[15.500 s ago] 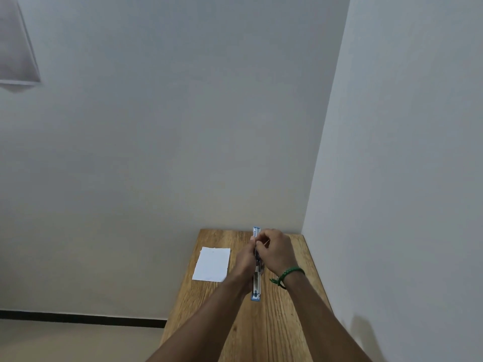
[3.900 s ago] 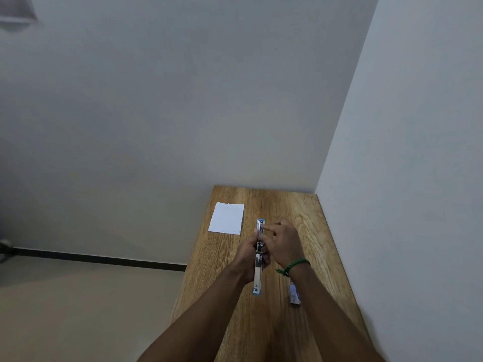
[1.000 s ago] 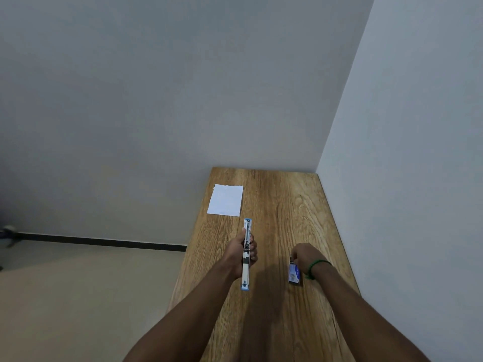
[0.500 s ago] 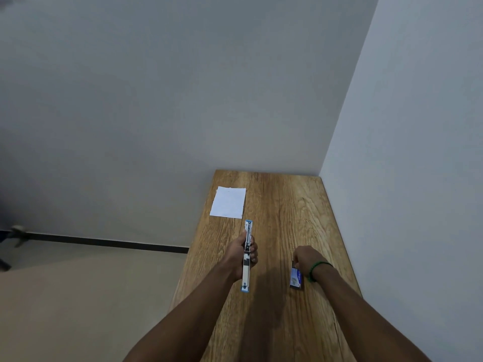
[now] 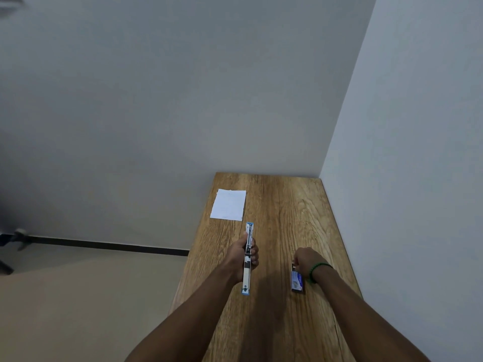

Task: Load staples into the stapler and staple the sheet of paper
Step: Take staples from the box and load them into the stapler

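My left hand [image 5: 241,256] grips a blue and silver stapler [image 5: 247,259] around its middle; the stapler is swung fully open into one long strip above the table. My right hand [image 5: 307,259], with a green band at the wrist, reaches down with curled fingers at the far end of a small blue staple box [image 5: 297,281] lying on the wood. Whether those fingers pinch anything is hidden by the back of the hand. A white sheet of paper [image 5: 229,204] lies flat near the table's far left edge.
The narrow wooden table [image 5: 282,205] stands in a corner, with a white wall along its right side and another behind it. Its left edge drops to a beige floor with a dark skirting strip.
Since 3.9 s ago my right hand left the stapler and went down to the staple box. Over the last second both hands barely moved.
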